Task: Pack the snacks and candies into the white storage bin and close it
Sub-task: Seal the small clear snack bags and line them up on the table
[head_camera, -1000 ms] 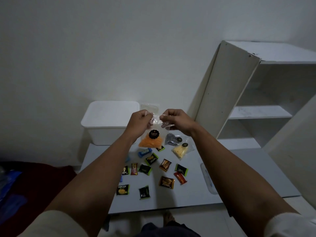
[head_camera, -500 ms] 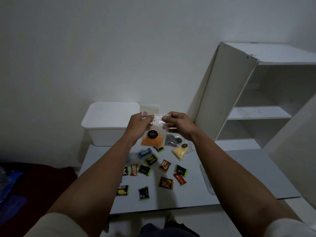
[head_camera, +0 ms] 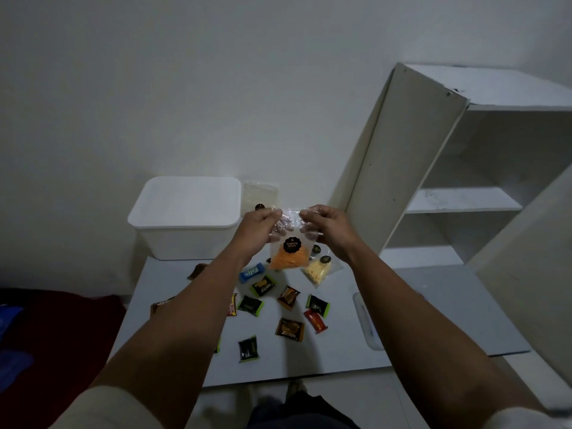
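Clear bag (head_camera: 289, 252) holds orange chips under a black round label with gold lettering; storage bin (head_camera: 185, 218) plain white; one candy (head_camera: 251, 272) blue; another (head_camera: 315, 320) red; tabletop (head_camera: 433, 305) pale grey.

Clear bag of orange snack (head_camera: 289, 258) in both hands' grip, above table (head_camera: 433, 305)
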`<control>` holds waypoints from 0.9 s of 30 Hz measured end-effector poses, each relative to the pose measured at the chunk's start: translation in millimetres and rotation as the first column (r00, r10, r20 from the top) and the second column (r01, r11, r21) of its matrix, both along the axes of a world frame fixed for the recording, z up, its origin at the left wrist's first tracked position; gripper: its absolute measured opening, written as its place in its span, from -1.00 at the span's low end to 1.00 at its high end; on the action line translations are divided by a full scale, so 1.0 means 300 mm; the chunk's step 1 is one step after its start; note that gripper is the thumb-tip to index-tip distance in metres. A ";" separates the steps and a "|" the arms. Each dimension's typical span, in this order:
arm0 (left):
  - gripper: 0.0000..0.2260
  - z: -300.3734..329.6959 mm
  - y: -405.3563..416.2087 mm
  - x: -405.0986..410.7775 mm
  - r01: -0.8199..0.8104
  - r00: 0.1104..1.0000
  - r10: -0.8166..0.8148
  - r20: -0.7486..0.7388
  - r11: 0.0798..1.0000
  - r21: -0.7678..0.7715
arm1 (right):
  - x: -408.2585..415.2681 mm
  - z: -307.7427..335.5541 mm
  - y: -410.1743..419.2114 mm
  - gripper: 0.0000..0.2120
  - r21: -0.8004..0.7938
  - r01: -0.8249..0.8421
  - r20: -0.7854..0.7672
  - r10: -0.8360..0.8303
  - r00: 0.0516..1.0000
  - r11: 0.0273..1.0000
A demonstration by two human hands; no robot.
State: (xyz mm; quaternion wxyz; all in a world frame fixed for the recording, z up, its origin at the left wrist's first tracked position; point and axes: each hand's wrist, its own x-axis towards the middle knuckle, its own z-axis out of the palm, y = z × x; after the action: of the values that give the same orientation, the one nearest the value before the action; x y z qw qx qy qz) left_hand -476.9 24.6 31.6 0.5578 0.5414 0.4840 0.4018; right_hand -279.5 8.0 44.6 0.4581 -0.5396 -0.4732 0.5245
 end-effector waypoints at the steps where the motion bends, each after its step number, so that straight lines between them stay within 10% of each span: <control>1: -0.74 -0.012 0.008 0.014 0.005 1.000 -0.005 -0.010 1.000 -0.001 | 0.004 -0.014 0.010 -0.82 0.008 0.011 0.011 -0.011 1.000 1.000; 20: -0.92 -0.394 0.568 0.239 -0.037 0.991 0.015 -0.135 0.986 -0.160 | 0.202 -0.354 0.594 -0.85 -0.163 0.128 -0.096 -0.145 0.985 0.978; 27: -0.85 -0.538 0.854 0.287 -0.224 0.943 0.177 -0.281 0.963 -0.149 | 0.206 -0.561 0.927 -0.92 -0.208 0.028 0.107 -0.005 0.994 0.978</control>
State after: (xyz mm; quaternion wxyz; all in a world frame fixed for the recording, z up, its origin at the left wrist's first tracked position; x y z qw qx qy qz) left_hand -390.7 280.9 -130.0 0.4904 0.4857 0.6410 0.3356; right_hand -217.6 286.0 -123.6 0.3774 -0.6157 -0.4344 0.5383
